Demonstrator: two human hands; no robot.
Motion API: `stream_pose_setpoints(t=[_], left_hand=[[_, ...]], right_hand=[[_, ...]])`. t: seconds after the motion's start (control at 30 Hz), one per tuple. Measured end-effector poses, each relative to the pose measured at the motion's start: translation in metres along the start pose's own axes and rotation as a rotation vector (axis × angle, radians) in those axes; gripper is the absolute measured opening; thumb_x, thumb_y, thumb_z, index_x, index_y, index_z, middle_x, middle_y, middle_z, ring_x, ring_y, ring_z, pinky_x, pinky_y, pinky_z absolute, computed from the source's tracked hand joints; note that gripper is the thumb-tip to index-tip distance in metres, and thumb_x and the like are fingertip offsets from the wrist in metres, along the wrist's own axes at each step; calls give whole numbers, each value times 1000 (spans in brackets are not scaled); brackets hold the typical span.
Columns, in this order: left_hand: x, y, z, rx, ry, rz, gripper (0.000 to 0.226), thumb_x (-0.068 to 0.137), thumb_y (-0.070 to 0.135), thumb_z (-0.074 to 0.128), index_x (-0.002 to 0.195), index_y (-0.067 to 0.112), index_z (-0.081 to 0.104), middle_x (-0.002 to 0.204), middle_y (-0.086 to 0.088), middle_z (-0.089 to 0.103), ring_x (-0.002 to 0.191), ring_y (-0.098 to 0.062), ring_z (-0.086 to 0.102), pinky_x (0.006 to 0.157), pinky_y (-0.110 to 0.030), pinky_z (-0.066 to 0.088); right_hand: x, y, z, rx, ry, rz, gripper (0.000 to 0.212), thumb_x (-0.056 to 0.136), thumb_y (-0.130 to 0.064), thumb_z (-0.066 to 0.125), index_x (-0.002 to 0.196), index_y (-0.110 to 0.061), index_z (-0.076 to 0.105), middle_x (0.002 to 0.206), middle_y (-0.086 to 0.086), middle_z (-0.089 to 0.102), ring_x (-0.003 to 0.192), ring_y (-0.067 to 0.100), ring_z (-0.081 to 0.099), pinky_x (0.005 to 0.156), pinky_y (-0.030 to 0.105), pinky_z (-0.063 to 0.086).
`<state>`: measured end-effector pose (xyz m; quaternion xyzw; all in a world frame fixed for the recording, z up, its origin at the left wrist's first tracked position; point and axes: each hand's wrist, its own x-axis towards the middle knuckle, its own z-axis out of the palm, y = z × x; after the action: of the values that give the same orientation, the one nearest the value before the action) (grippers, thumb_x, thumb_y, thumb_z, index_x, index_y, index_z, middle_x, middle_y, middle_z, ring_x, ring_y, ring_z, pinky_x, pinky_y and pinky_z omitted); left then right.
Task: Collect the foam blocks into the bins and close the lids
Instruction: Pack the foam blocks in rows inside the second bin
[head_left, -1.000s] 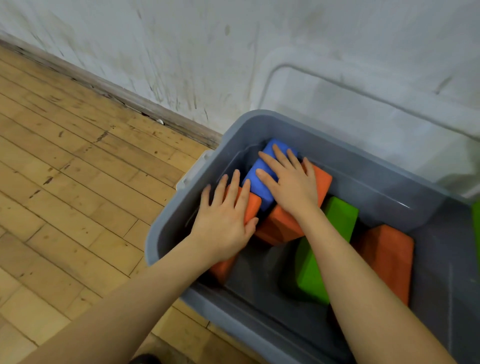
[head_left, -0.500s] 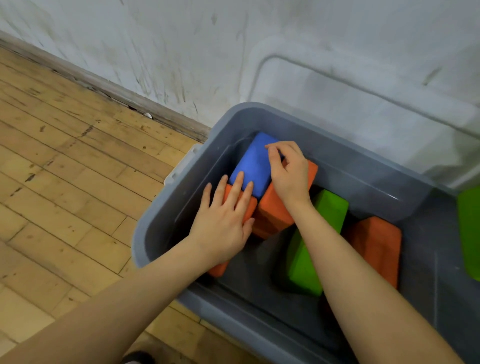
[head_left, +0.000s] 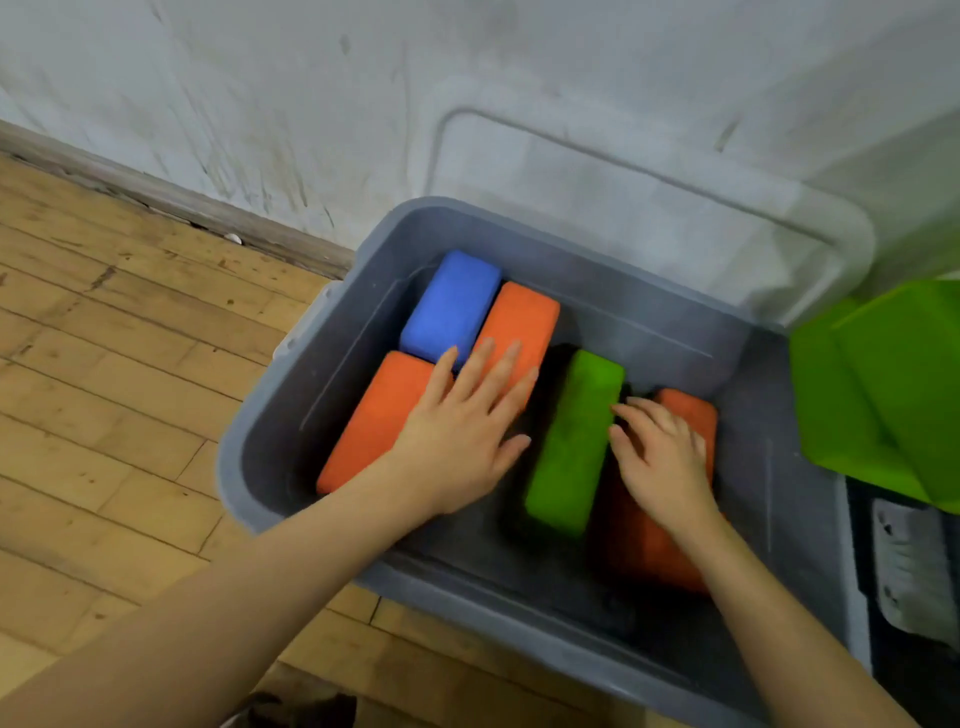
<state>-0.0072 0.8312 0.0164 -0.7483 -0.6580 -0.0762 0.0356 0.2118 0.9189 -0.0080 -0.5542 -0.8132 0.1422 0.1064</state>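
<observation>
An open grey bin (head_left: 280, 410) stands on the wooden floor by the wall. Inside lie a blue foam block (head_left: 451, 305), an orange block (head_left: 522, 317) beside it, a second orange block (head_left: 376, 421) at the left, a green block (head_left: 574, 441) on edge, and a third orange block (head_left: 644, 540) at the right. My left hand (head_left: 462, 441) rests flat, fingers spread, across the two left orange blocks. My right hand (head_left: 660, 457) lies on the right orange block, fingertips touching the green block's side. The bin's pale lid (head_left: 623, 208) leans against the wall behind it.
A large green foam piece (head_left: 893, 389) sits at the right edge, above a second dark container (head_left: 909, 571) with a metal latch. The white scuffed wall (head_left: 311, 104) runs close behind the bin. Wooden floor (head_left: 104, 389) extends to the left.
The blue and orange blocks now lie flat side by side. My right hand has left the blue block and moved right onto the far orange block beside the green one.
</observation>
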Motion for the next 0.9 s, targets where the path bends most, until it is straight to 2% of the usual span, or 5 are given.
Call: stream_pose_setpoints(t=[0.17, 0.33, 0.53, 0.7, 0.9], left_hand=[[32, 56, 17, 66, -188, 268, 69, 83, 54, 32, 132, 10, 53, 142, -13, 45, 132, -31, 40, 109, -48, 26], [34, 77, 51, 92, -515, 291, 94, 85, 70, 37, 150, 13, 1, 158, -8, -7, 143, -37, -5, 114, -48, -1], [31, 80, 75, 88, -488, 301, 111, 75, 67, 57, 149, 21, -12, 156, -1, -18, 136, -52, 10, 109, -56, 16], [34, 83, 67, 57, -458, 294, 94, 86, 52, 55, 150, 12, -1, 157, -10, -9, 132, -45, 27, 105, -45, 30], [36, 62, 53, 18, -91, 446, 62, 64, 45, 79, 112, 8, 67, 117, -13, 65, 82, -44, 66, 64, -39, 53]], right_hand=[[-43, 45, -7, -272, -349, 220, 57, 98, -49, 33, 148, -23, 25, 158, 3, 15, 141, 28, 20, 111, 40, 18], [-56, 51, 4, -265, -520, 148, 92, 85, -66, 45, 150, -28, -9, 157, -2, -18, 145, 26, -9, 114, 47, 2], [-59, 51, 14, -291, -525, 79, 132, 63, -47, 80, 146, -28, -21, 152, -6, -33, 139, 34, -27, 111, 58, -3], [-51, 44, 8, -111, -423, 89, 116, 70, -39, 79, 149, -3, 3, 156, 17, -14, 142, 39, -15, 117, 47, 6], [-51, 32, -22, 107, -273, -39, 81, 75, -33, 77, 141, -7, 39, 153, 12, 25, 143, 26, 18, 116, 29, 7]])
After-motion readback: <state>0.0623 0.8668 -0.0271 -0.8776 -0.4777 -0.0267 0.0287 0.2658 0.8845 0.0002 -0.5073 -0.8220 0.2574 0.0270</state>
